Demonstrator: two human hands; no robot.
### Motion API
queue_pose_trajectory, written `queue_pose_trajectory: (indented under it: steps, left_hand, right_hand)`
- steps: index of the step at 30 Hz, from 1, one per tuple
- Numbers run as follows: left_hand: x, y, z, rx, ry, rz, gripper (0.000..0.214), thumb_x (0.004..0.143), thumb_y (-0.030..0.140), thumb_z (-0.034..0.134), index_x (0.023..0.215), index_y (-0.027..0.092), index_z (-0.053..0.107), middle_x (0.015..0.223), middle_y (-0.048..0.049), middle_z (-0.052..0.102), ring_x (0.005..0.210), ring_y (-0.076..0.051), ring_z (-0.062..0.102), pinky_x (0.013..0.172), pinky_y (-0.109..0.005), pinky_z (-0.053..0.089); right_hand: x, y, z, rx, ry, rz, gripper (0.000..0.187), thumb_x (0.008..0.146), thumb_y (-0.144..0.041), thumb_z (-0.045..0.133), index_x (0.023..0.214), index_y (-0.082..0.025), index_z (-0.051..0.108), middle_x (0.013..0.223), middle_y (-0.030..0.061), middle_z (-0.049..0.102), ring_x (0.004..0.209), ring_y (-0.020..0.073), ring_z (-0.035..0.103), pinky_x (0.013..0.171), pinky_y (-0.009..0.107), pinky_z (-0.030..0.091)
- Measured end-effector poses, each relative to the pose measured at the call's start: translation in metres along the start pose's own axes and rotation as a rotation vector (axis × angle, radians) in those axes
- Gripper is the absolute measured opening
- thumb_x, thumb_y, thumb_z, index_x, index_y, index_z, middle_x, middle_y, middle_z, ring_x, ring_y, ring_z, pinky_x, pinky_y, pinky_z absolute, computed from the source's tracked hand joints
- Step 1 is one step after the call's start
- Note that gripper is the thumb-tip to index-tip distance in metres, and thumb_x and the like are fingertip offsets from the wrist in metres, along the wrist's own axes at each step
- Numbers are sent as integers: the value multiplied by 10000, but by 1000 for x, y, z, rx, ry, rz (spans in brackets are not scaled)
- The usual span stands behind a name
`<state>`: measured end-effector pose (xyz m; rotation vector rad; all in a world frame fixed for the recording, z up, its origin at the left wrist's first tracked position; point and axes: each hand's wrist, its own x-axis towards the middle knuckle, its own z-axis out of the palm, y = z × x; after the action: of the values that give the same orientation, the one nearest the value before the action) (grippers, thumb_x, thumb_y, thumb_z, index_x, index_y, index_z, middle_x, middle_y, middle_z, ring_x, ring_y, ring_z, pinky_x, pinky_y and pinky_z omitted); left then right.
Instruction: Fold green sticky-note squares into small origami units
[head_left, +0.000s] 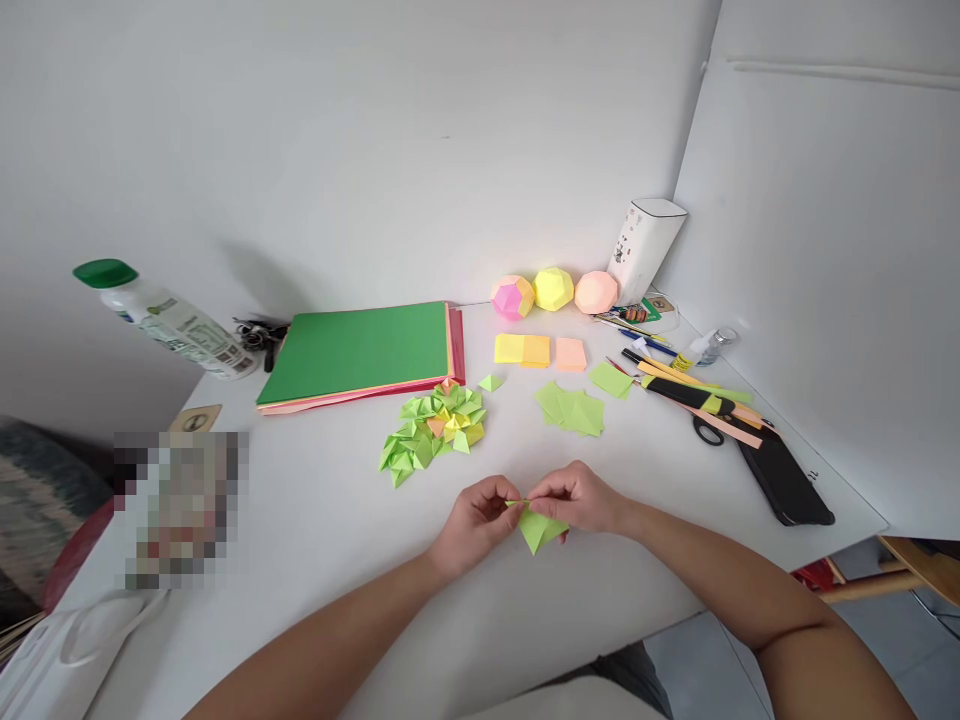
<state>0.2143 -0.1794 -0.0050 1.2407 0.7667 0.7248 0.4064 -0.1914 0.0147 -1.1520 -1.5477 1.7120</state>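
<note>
A partly folded green paper is held between both hands near the front of the table. My left hand pinches its left corner between thumb and fingers. With thumb and fingertips, my right hand grips the top edge and right side. Beyond my hands lies a pile of folded green paper pieces, with a few orange and yellow ones among them. One folded green piece lies apart from that pile. Loose green paper squares are spread to the right, and another green square lies behind them.
Coloured paper sheets are stacked at the back left, near a white bottle. Paper balls stand by the wall, behind yellow-orange and peach note pads. At right are a cutter, scissors and a black phone.
</note>
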Motion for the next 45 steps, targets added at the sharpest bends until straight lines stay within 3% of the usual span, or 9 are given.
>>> queue_pose_trajectory:
  steps: [11, 16, 19, 22, 25, 29, 33, 38, 45]
  left_hand:
    - [0, 0, -1, 19, 61, 3, 204, 717, 319, 630, 666, 155, 519, 597, 28, 472, 515, -79, 385, 489, -207, 310]
    - [-2, -1, -3, -61, 132, -47, 205, 730, 317, 611, 648, 167, 498, 505, 55, 438, 454, -75, 372, 454, -206, 299]
    - [-1, -1, -5, -149, 179, -3, 206, 762, 334, 588, 678, 172, 493, 591, 38, 486, 482, -79, 417, 491, -222, 347]
    - [-1, 0, -4, -154, 114, 10, 212, 760, 365, 603, 755, 174, 512, 666, 22, 512, 525, -86, 447, 534, -235, 371]
    - [-1, 1, -2, -62, 20, -12, 252, 739, 386, 634, 749, 163, 518, 593, 31, 482, 514, -84, 415, 505, -219, 335]
    - [-1, -1, -1, -63, 77, -44, 289, 750, 429, 613, 723, 166, 496, 554, 42, 465, 482, -78, 403, 479, -213, 328]
    - [0, -2, -4, -118, 138, -32, 285, 753, 425, 612, 726, 173, 483, 628, 29, 502, 499, -79, 435, 502, -222, 371]
    - [-1, 0, -4, -121, 101, -33, 271, 746, 413, 625, 758, 169, 506, 719, 3, 561, 524, -85, 479, 519, -231, 409]
    - [-1, -3, -1, -40, 103, -114, 310, 745, 460, 609, 764, 158, 542, 540, 21, 574, 439, -108, 521, 465, -241, 423]
  right_hand:
    - [0, 0, 1, -54, -4, 4, 272, 789, -366, 590, 827, -113, 683, 597, -12, 572, 505, 87, 538, 421, 201, 527]
    - [0, -2, -4, -4, 3, 39, 261, 776, -366, 605, 781, -113, 671, 607, -12, 582, 507, 87, 542, 410, 201, 521]
    - [0, -2, -5, 38, 9, 63, 266, 769, -371, 613, 779, -111, 666, 618, -6, 590, 518, 91, 550, 403, 197, 519]
    - [0, 0, -5, 52, 10, 69, 281, 766, -387, 617, 793, -111, 666, 621, -4, 592, 526, 96, 558, 403, 198, 520]
    - [1, 1, -3, 45, -6, 67, 299, 766, -406, 615, 819, -117, 671, 629, -5, 596, 525, 95, 562, 419, 204, 524]
    - [2, 3, -3, 63, 29, 23, 300, 752, -401, 634, 871, -127, 660, 703, 9, 619, 575, 100, 576, 506, 235, 547]
    - [4, 4, -3, 68, 108, -20, 293, 733, -408, 654, 801, -123, 645, 660, 7, 605, 563, 102, 560, 530, 252, 539]
    - [4, 4, -1, 26, 141, -33, 287, 744, -407, 642, 753, -120, 630, 659, 17, 602, 548, 106, 558, 514, 252, 536]
    - [2, 2, 0, -50, 125, -90, 264, 790, -379, 573, 744, -125, 629, 641, 17, 597, 520, 107, 560, 493, 238, 513]
